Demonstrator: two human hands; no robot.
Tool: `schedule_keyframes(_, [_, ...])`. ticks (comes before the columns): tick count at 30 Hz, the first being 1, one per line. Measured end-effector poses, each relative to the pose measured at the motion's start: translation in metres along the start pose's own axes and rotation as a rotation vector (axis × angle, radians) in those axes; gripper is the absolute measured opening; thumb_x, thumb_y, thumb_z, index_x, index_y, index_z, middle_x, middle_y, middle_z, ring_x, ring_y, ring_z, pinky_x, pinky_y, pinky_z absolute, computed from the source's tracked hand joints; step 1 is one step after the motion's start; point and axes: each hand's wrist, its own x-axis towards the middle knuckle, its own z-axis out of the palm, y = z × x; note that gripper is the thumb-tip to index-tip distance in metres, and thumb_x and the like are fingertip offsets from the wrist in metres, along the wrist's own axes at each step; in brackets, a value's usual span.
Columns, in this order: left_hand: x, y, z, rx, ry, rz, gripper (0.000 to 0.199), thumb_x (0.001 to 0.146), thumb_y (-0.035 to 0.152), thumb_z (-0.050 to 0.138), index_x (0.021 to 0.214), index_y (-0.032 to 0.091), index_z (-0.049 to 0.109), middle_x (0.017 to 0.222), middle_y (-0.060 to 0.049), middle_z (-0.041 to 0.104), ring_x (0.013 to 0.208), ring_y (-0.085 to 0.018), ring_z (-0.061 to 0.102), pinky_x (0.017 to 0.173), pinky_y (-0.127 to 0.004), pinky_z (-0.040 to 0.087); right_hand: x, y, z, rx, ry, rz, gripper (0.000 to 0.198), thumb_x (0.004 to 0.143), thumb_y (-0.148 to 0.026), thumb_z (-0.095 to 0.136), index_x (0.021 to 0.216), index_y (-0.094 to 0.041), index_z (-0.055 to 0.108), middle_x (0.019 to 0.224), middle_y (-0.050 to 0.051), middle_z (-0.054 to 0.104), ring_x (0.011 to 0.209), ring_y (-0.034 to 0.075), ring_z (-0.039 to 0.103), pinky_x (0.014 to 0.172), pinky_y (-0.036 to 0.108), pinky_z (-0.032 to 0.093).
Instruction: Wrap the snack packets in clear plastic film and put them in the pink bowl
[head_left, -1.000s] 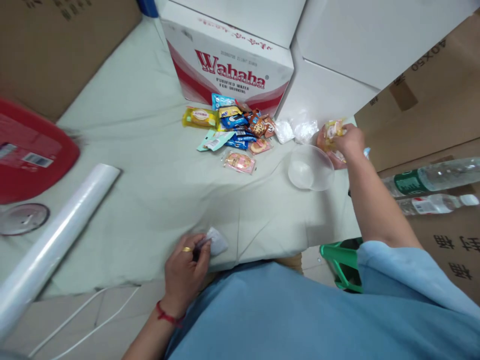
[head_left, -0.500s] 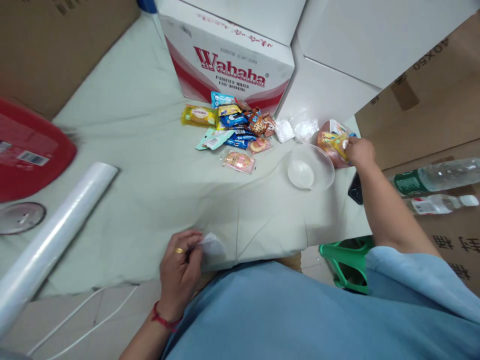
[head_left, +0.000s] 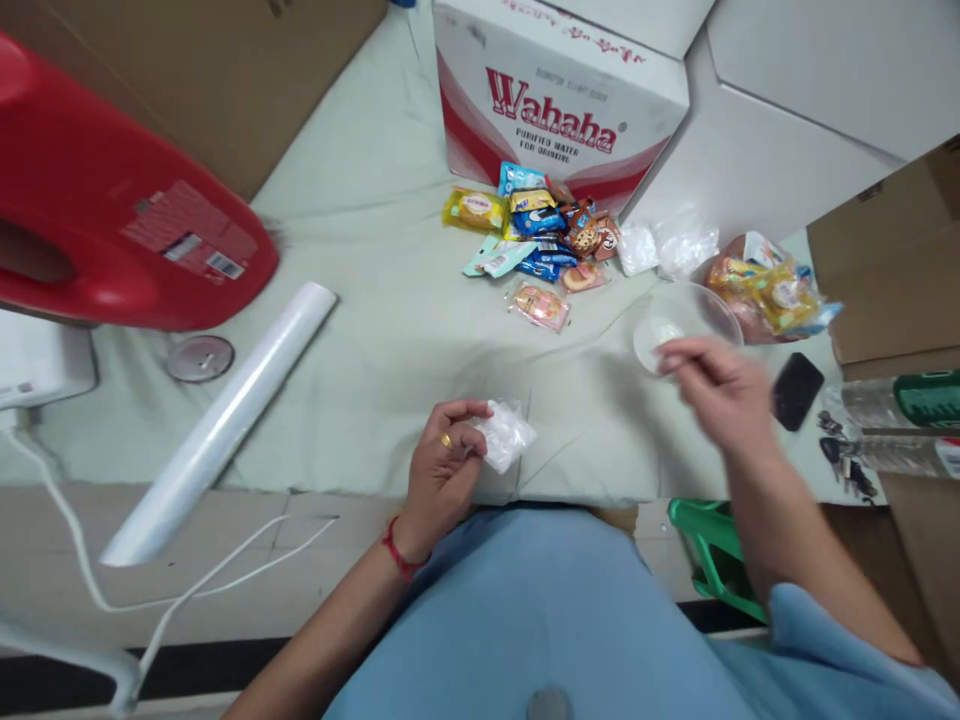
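Observation:
My left hand [head_left: 446,455] is near the table's front edge, with thumb and fingers pinching a small crumpled clear plastic bag [head_left: 506,437]. Blurred by motion, my right hand [head_left: 712,390] is in front of a round translucent plastic bowl [head_left: 720,310] and covers part of it. Its fingers look curled together; whether anything is between them is hidden by the blur. Behind the bowl lie more crumpled clear bags [head_left: 686,245]. To their right sits a bag of snacks [head_left: 739,275], topped by a yellow snack packet [head_left: 787,298].
Several wrapped snacks [head_left: 540,235] lie before a Wahaha carton [head_left: 555,120]. On the left are a red jug [head_left: 142,220], a round lid [head_left: 200,358] and a plastic film roll [head_left: 225,420]. A phone [head_left: 797,390] and keys [head_left: 846,460] lie right; a green stool [head_left: 712,550] stands below.
My right hand has left the snack bag and come back toward the bowl; the yellow packet stays on the bag. My left hand has lifted the clear bag more into view. The view has shifted left.

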Motion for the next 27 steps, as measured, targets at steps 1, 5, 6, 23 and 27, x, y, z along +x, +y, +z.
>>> schedule_keyframes(1, [0.001, 0.001, 0.001, 0.009, -0.011, 0.006, 0.017, 0.088, 0.013, 0.057, 0.074, 0.021, 0.062, 0.123, -0.008, 0.065, 0.117, -0.024, 0.067, 0.102, -0.042, 0.055, -0.017, -0.011, 0.024, 0.106, -0.129, -0.062, 0.020, 0.099, -0.037, 0.064, 0.109, -0.027, 0.077, 0.092, 0.006, 0.074, 0.078, 0.021, 0.067, 0.073, 0.037, 0.058])
schedule_keyframes(5, [-0.001, 0.002, 0.003, -0.003, -0.097, 0.055, 0.015, 0.089, 0.016, 0.059, 0.075, 0.022, 0.063, 0.131, -0.010, 0.063, 0.128, -0.028, 0.064, 0.111, -0.048, 0.053, -0.052, -0.033, 0.102, 0.355, -0.355, -0.227, 0.034, 0.096, -0.036, 0.074, 0.129, -0.033, 0.073, 0.133, 0.009, 0.069, 0.067, 0.013, 0.056, 0.063, 0.032, 0.057])
schedule_keyframes(6, [-0.002, 0.001, 0.003, -0.029, -0.107, 0.059, 0.012, 0.089, 0.017, 0.061, 0.079, 0.022, 0.064, 0.135, -0.010, 0.061, 0.132, -0.028, 0.062, 0.114, -0.049, 0.051, -0.055, -0.034, 0.113, 0.364, -0.369, -0.274, 0.029, 0.096, -0.033, 0.074, 0.124, -0.033, 0.075, 0.137, 0.009, 0.067, 0.069, 0.013, 0.057, 0.067, 0.033, 0.058])
schedule_keyframes(23, [0.016, 0.003, 0.008, -0.452, 0.144, -0.623, 0.046, 0.072, 0.044, 0.086, 0.106, 0.019, 0.068, 0.113, -0.007, 0.067, 0.107, -0.022, 0.065, 0.088, -0.038, 0.060, -0.060, -0.035, 0.120, 0.582, -0.280, -0.342, 0.012, 0.094, -0.019, 0.060, 0.094, -0.027, 0.070, 0.122, 0.011, 0.069, 0.103, 0.024, 0.072, 0.086, 0.042, 0.063])
schedule_keyframes(27, [0.022, 0.002, 0.000, -0.100, 0.143, -0.395, 0.020, 0.076, 0.037, 0.078, 0.087, 0.021, 0.076, 0.125, -0.010, 0.067, 0.123, -0.028, 0.062, 0.102, -0.043, 0.054, -0.065, -0.026, 0.112, 0.508, -0.258, -0.393, 0.014, 0.093, -0.017, 0.059, 0.087, -0.026, 0.068, 0.125, 0.010, 0.067, 0.105, 0.025, 0.071, 0.089, 0.044, 0.061])
